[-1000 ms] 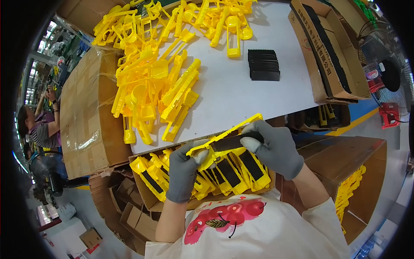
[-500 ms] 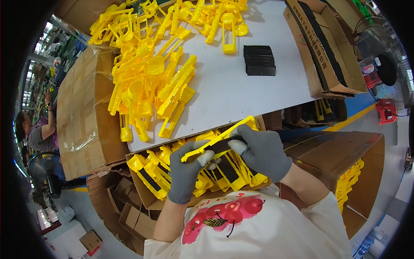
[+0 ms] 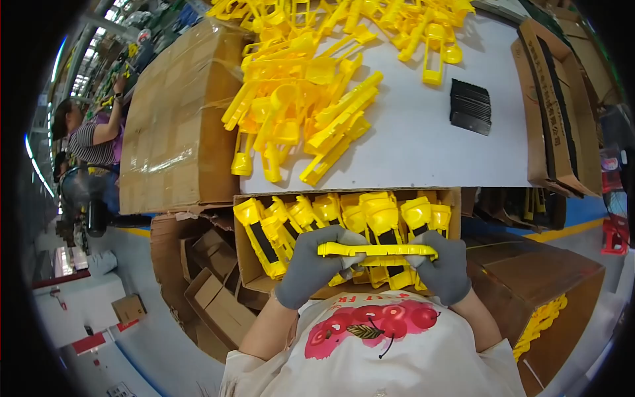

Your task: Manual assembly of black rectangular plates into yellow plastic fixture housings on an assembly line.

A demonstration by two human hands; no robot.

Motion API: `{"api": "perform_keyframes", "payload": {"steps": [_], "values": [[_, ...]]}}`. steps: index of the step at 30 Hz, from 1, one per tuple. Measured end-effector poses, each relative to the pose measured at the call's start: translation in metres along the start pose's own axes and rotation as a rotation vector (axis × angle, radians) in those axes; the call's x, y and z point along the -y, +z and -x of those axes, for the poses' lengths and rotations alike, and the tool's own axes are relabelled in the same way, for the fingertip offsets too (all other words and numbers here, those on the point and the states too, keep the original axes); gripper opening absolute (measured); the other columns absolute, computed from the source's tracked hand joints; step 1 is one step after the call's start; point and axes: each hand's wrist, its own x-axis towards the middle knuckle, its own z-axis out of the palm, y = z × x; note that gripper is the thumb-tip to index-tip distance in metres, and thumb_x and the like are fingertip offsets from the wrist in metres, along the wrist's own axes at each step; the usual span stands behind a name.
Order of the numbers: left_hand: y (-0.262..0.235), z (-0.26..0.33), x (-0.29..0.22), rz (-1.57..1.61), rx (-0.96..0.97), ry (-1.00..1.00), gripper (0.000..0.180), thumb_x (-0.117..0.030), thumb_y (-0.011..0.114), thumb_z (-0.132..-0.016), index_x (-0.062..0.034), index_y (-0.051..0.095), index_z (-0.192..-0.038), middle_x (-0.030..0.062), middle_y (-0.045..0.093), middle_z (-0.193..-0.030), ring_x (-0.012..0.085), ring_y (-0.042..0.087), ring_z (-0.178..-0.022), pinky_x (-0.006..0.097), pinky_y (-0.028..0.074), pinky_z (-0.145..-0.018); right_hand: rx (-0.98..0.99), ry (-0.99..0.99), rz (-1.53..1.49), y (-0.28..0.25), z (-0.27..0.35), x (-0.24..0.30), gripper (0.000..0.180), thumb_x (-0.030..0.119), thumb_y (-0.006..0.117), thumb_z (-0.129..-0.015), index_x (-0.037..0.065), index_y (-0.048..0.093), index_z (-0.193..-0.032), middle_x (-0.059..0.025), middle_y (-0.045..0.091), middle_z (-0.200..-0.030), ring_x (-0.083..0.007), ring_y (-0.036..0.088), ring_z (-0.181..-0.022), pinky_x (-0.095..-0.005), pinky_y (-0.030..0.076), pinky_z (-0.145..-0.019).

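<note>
A long yellow plastic part (image 3: 377,250) is held level, seen edge-on, above an open cardboard box (image 3: 248,281). My left hand (image 3: 311,266) in a grey glove grips its left end, fingers closed. Closed round the right end is my right hand (image 3: 444,270), gloved the same way. Whether a black strip sits on the part's hidden face I cannot tell. Under my hands the box holds several yellow parts (image 3: 380,213) with black strips (image 3: 264,241) in them. A stack of thin black strips (image 3: 470,107) lies on the white table.
Loose yellow parts (image 3: 284,112) are heaped on the white table (image 3: 410,149). A large taped carton (image 3: 165,126) stands left; a long box of black strips (image 3: 552,112) lies right. Lower right is a carton (image 3: 536,264) with yellow parts. Another person (image 3: 96,135) is at far left.
The yellow part has turned from slanted to level and moved slightly right and down. The black strip between my hands no longer shows. My view has shifted left.
</note>
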Motion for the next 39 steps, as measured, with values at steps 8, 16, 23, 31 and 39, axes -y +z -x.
{"api": "perform_keyframes", "payload": {"steps": [8,16,23,31,39], "values": [[-0.011,0.038,-0.013,-0.097,-0.156,-0.028,0.020,0.002,0.068,-0.082,0.0011,0.067,-0.103,0.0059,0.068,-0.084,0.0076,0.062,-0.065,0.020,0.051,-0.053,0.077,-0.016,-0.063,0.031,-0.005,-0.006,0.026,0.021,0.077,-0.078,0.006,0.064,-0.093,-0.0113,0.065,-0.072,-0.0234,0.065,-0.061,-0.0318,0.050,-0.057],[-0.151,0.072,-0.061,-0.496,-0.221,-0.229,0.015,0.001,0.067,-0.079,-0.0004,0.064,-0.094,0.0035,0.064,-0.077,0.0076,0.060,-0.063,0.019,0.048,-0.051,0.149,0.212,-0.384,0.007,-0.011,-0.003,0.063,0.012,0.076,-0.071,0.008,0.050,-0.127,-0.0043,0.065,-0.093,-0.0065,0.055,-0.062,-0.0220,0.047,-0.060],[-0.184,0.023,-0.030,-1.268,-0.280,0.064,0.033,-0.016,0.080,-0.071,-0.0037,0.065,-0.098,0.0134,0.070,-0.087,0.0258,0.068,-0.078,0.037,0.052,-0.067,0.061,0.182,-0.265,-0.004,-0.024,0.000,0.056,0.014,0.073,-0.075,0.007,0.053,-0.126,-0.0038,0.066,-0.087,-0.0032,0.051,-0.063,-0.0193,0.045,-0.060],[-0.106,-0.094,-0.105,-1.118,-0.821,0.580,0.057,-0.049,0.071,-0.079,-0.0033,0.062,-0.112,0.0173,0.069,-0.090,0.0334,0.068,-0.082,0.039,0.052,-0.071,-0.297,0.086,-0.017,-0.041,-0.060,-0.022,0.036,0.015,0.070,-0.080,0.004,0.062,-0.114,-0.0011,0.065,-0.083,-0.0041,0.053,-0.067,-0.0200,0.045,-0.063],[-0.107,-0.150,-0.096,-1.636,-0.703,0.484,0.015,-0.017,0.060,-0.068,-0.0038,0.066,-0.071,0.0218,0.066,-0.073,0.0390,0.065,-0.069,0.046,0.052,-0.060,-0.506,0.050,0.491,-0.113,-0.118,-0.086,0.020,0.018,0.070,-0.082,0.015,0.067,-0.101,-0.0017,0.066,-0.095,-0.0189,0.063,-0.072,-0.0305,0.051,-0.066]]}}
